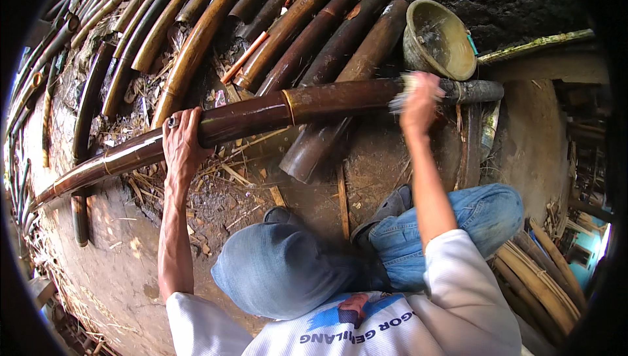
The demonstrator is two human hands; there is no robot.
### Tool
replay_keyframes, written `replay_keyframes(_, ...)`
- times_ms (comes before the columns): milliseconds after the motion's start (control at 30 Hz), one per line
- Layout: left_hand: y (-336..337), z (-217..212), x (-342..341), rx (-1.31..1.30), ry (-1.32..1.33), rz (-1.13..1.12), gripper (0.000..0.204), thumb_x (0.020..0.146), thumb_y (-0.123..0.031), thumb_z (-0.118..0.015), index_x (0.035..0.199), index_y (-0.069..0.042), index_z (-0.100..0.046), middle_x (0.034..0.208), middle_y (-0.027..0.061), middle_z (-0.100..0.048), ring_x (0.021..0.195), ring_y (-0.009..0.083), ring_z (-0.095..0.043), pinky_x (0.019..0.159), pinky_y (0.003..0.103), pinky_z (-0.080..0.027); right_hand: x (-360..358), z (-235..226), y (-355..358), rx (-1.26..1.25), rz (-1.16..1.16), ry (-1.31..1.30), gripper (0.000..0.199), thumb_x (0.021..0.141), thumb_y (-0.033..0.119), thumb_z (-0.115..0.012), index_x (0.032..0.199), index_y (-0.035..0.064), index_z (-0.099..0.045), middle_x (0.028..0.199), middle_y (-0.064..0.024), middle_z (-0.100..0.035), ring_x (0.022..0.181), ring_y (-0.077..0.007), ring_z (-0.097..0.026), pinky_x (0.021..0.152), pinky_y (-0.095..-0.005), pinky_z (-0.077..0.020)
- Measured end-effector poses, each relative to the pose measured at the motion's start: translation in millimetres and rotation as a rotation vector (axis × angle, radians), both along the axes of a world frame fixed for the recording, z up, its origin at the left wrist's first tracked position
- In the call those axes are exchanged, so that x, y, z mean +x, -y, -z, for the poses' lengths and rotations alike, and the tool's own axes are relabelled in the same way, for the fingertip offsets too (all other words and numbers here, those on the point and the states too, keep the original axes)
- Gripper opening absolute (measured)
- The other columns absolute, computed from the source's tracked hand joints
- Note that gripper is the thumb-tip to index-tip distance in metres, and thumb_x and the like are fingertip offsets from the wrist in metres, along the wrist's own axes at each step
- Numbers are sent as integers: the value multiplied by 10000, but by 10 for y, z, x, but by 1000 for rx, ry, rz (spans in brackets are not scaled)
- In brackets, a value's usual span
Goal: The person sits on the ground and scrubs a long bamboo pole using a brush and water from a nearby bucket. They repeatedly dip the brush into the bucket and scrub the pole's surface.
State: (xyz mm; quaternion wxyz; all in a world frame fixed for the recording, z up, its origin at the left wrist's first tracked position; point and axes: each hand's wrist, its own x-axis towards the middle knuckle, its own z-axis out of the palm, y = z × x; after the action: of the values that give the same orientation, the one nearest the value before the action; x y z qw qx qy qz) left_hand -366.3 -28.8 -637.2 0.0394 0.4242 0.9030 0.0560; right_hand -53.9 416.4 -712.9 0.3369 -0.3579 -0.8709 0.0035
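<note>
A long dark brown bamboo pole (353, 98), wet and shiny, lies across in front of me from the far left to the right. Its right part crosses over other poles. My left hand (185, 140) is closed over the pole left of its middle, with a ring on one finger. On the right part of the pole, my right hand (422, 98) presses a pale, whitish wad (400, 102) against the surface. Motion smears this hand and the wad, so I cannot make out the wad's exact kind. The fingers look closed round it.
Just beyond my right hand stands a round, dirty plastic basin (445, 39) on its tilt. Several dark and tan bamboo poles (190, 49) lie side by side at the far left and middle. Split bamboo lengths (540, 271) are stacked at the right. Bamboo scraps litter the muddy ground (124, 245).
</note>
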Motion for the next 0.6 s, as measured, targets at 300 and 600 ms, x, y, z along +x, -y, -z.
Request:
replay_keyframes(300, 182, 543, 157, 241, -373, -61, 866, 687, -26, -834, 1502, -115, -554, 1498, 85, -579, 1437, 307, -503, 1277, 509, -307, -2027, -296, 2693, -124, -612, -228, 231, 964, 291, -698, 1063, 100, -779, 1143, -133, -754, 1158, -372, -691, 1145, -588, -429)
replay_keyframes(600, 416, 1002, 193, 432, -659, -112, 755, 806, -47, -773, 1513, -142, -525, 1535, 71, -558, 1472, 286, -488, 1257, 548, -315, -208, -387, -35, -119, 137, 94, 310, 1096, 267, -483, 1125, 66, -716, 1194, -208, -688, 1079, -428, -695, 910, -569, -561)
